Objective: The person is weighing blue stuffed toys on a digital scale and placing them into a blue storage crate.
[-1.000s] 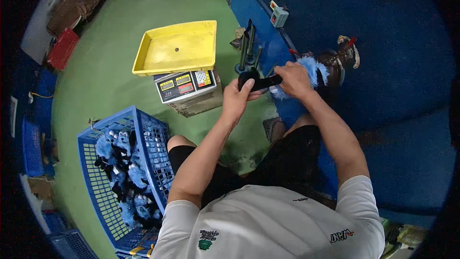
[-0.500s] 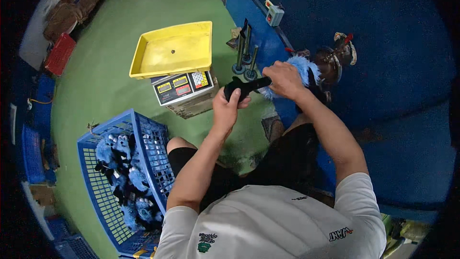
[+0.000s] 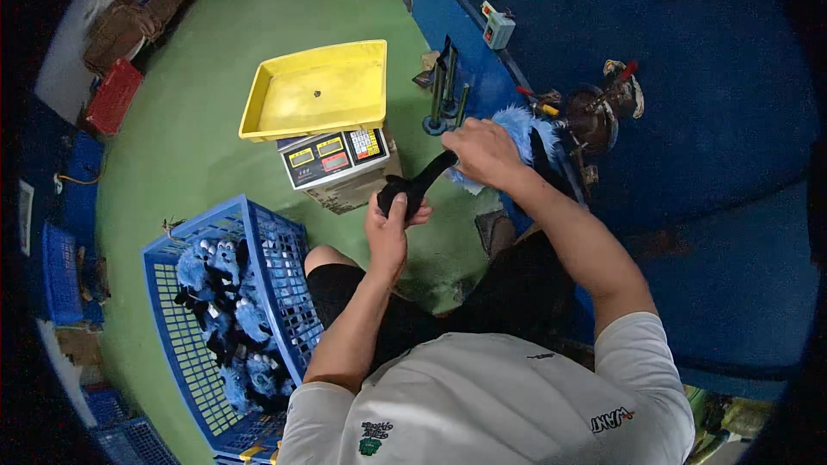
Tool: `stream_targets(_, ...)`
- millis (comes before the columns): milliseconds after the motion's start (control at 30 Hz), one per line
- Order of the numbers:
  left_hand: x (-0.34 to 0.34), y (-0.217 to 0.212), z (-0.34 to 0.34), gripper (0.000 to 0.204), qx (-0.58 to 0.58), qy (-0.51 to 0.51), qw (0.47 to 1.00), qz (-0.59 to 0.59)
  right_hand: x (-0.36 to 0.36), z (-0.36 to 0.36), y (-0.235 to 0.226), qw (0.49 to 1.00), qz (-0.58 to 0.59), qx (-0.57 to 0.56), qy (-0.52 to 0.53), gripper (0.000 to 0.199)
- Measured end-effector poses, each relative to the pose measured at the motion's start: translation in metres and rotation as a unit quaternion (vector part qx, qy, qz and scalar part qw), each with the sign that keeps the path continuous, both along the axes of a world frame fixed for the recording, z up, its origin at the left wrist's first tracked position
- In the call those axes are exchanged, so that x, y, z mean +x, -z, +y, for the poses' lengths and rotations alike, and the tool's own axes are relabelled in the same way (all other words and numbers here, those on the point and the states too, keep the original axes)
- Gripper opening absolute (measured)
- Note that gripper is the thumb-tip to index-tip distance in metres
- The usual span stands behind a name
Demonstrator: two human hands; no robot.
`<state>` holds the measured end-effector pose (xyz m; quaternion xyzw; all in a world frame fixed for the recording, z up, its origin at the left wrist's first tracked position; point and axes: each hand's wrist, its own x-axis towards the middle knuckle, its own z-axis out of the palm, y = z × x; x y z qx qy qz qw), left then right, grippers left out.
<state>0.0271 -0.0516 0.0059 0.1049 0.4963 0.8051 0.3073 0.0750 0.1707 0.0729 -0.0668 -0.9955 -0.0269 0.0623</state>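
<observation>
A plush toy with shaggy blue fur (image 3: 525,131) and black limbs lies beside the blue machine panel, partly behind my right hand (image 3: 489,153). One slim black plush limb (image 3: 431,174) stretches between my two hands. My left hand (image 3: 392,228) is closed around its thick end, thumb on top. The fingers of my right hand are closed on the limb's other end, next to the blue fur. Another black limb (image 3: 539,151) sticks out to the right of my right wrist.
At the left stands a blue basket (image 3: 250,241) with several blue plush toys (image 3: 226,319). Ahead, a yellow tray (image 3: 319,90) sits on a digital scale (image 3: 332,158). Upright metal posts (image 3: 441,90), a switch box (image 3: 498,32) and a round metal fixture (image 3: 593,119) are on the right.
Both hands have moved a little left, the left one also nearer to me, and the limb now slants down toward the left hand. More of the round fixture shows.
</observation>
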Motion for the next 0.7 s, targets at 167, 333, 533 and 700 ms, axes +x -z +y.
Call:
stream_targets(167,0.014,0.01,0.007,0.037,0.103,0.039,0.973,-0.202,-0.005,-0.02,0.002,0.989,0.085,-0.092,-0.078,0.022)
stream_targets(333,-0.002,-0.001,0.02,0.044,0.196,0.118,0.913,-0.338,0.035,-0.033,-0.006,0.954,0.173,-0.161,-0.184,0.036)
stream_targets(533,-0.024,-0.013,0.033,0.047,0.123,0.138,0.972,-0.147,0.088,0.01,-0.032,0.978,0.054,-0.041,-0.196,0.035)
stream_targets(700,-0.008,-0.007,0.046,0.044,-0.016,0.099,0.99,0.101,0.034,0.004,-0.005,0.978,0.156,-0.137,-0.025,0.026)
